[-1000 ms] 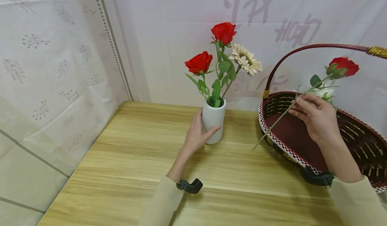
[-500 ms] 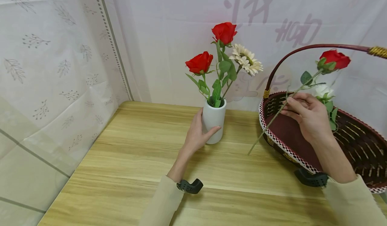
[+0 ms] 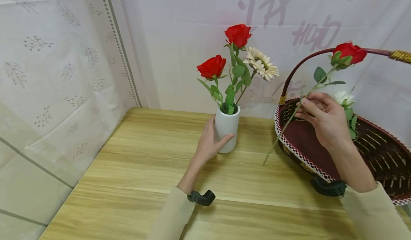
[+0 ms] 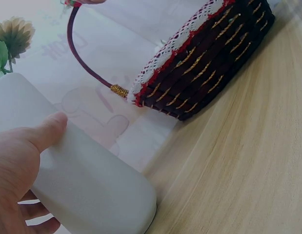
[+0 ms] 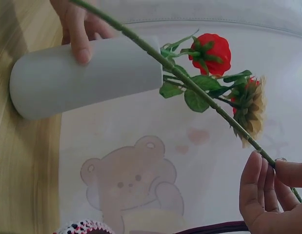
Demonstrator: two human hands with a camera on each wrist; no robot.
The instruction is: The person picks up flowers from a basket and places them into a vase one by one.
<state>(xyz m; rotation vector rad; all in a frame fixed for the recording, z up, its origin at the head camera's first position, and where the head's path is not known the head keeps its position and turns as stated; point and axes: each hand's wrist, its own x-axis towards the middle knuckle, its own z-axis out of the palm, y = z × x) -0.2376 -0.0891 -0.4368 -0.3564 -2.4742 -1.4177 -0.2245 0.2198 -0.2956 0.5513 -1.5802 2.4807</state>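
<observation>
A white cylindrical vase (image 3: 226,125) stands upright on the wooden table, holding two red roses (image 3: 212,67) and a cream daisy-like flower (image 3: 261,63). My left hand (image 3: 208,144) grips the vase from its left side, thumb across the front; the left wrist view shows the fingertips curled at its far side. To the right, my right hand (image 3: 329,120) pinches the stem of another red rose (image 3: 349,53) between thumb and fingers. That rose's bloom points up and right, and its bare stem end slants down left, apart from the vase. In the right wrist view the stem (image 5: 180,75) crosses in front of the vase.
A dark woven basket (image 3: 289,148) with lace trim and a tall arched handle (image 3: 297,66) stands on the right, partly behind my right arm. A white flower (image 3: 344,99) with leaves lies in it. A printed curtain (image 3: 179,47) hangs behind the table (image 3: 135,168).
My right hand has moved left and slightly up with the red rose, whose bloom has risen. More of the white flower in the basket shows now. My left hand and the vase stay put.
</observation>
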